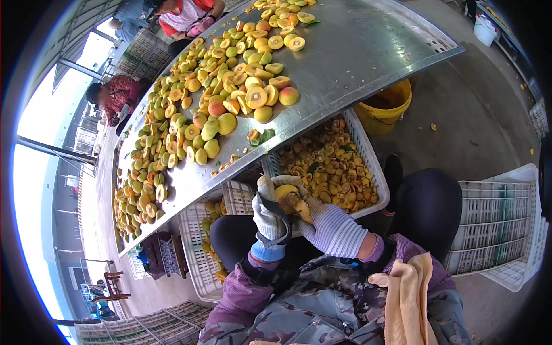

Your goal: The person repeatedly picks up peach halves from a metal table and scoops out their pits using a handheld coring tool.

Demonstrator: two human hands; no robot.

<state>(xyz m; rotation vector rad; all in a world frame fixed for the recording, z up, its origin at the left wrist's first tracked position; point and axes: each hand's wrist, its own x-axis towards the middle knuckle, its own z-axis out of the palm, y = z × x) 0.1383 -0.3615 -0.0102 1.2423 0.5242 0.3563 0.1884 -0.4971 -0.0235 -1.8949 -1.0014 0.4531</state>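
Observation:
My left hand (pixel 271 215), in a light knit glove with a dark strap, cups a yellow stone-fruit half (pixel 286 190) from its left side. Against the same fruit presses my right hand (pixel 330 224), in a striped white and purple glove. Between the two hands a brownish cut face and a yellow piece (pixel 303 212) show; whether a small tool is in the fingers cannot be seen. Just beyond the hands, below the table edge, stands a white plastic crate (pixel 379 183) full of brown and yellow fruit scraps.
A metal table (pixel 345 60) bears many halved fruits (pixel 207 95). A crate of fruit (pixel 194 254) stands at my left, stacked white crates (pixel 491 228) at my right. Behind the scrap crate is a yellow bucket (pixel 384 112). Across the table sit people (pixel 189 17), (pixel 123 97).

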